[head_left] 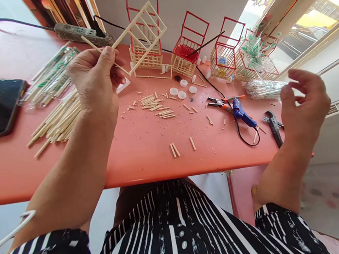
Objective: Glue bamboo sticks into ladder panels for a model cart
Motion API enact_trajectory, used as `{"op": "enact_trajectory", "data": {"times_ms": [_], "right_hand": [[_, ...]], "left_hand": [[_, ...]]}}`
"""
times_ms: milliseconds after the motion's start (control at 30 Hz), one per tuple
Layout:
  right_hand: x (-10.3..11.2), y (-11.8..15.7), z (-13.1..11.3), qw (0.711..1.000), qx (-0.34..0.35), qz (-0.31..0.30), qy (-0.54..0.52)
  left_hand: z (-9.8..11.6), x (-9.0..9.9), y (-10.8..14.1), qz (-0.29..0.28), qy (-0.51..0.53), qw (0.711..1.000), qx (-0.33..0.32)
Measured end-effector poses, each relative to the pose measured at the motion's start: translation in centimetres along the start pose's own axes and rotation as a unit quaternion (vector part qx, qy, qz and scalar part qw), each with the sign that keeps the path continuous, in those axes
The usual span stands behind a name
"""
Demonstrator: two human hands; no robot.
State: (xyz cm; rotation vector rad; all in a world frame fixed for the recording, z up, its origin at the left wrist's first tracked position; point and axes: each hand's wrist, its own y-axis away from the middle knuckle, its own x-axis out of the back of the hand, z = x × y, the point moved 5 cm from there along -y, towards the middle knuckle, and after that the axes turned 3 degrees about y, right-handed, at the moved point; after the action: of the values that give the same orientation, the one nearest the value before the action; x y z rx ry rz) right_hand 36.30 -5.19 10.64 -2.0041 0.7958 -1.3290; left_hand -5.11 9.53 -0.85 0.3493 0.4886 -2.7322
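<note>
L forearm (69,163) ran fwd and inward from lower L of view. L wrist (91,106) approx. in line w/ forearm. L hand (100,69) was in a pinch grip: thumb (108,55) pressed fwd on top, fingers curled beneath, partly hidden. R forearm (285,167) slanted up and outward to R. R hand (305,96) was raised, well apart from L; fingers loosely bent, gap btwn. thumb (287,99) and index. R hand sat lower in view vs. L.
</note>
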Motion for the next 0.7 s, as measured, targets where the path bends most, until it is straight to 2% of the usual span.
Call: {"op": "enact_trajectory", "data": {"times_ms": [33,67,100,167,233,333,500,600,700], "right_hand": [[-0.5,0.3,0.2,0.999,-0.011,-0.024,0.027],[-1.7,1.0,0.0,0.995,-0.02,-0.091,0.023],[-3.2,2.1,-0.6,0.982,-0.022,-0.187,-0.002],[-6.5,5.2,-3.1,0.928,0.011,-0.371,-0.03],[-8.9,8.2,-5.5,0.88,0.035,-0.473,-0.012],[-11.1,10.6,-7.9,0.832,0.061,-0.549,0.041],[-11.7,10.6,-9.5,0.783,0.113,-0.598,0.127],[-11.7,10.3,-10.0,0.764,0.145,-0.608,0.16],[-12.3,10.1,-10.0,0.77,0.146,-0.604,0.142]], "left_hand": [[0.0,-0.2,0.2,-0.009,-0.007,1.0,0.001],[0.0,-0.5,0.4,-0.022,-0.015,1.0,0.006],[0.0,-0.9,0.7,-0.037,-0.025,0.999,0.014],[-0.1,-1.8,1.6,-0.066,-0.042,0.996,0.03],[-0.1,-2.6,2.5,-0.087,-0.047,0.994,0.038],[-0.2,-3.7,3.6,-0.105,-0.038,0.993,0.048],[-0.3,-4.7,4.6,-0.109,-0.028,0.991,0.072],[0.2,-5.0,5.0,-0.105,-0.01,0.991,0.087],[0.6,-5.2,5.3,-0.102,0.018,0.989,0.106]]}}
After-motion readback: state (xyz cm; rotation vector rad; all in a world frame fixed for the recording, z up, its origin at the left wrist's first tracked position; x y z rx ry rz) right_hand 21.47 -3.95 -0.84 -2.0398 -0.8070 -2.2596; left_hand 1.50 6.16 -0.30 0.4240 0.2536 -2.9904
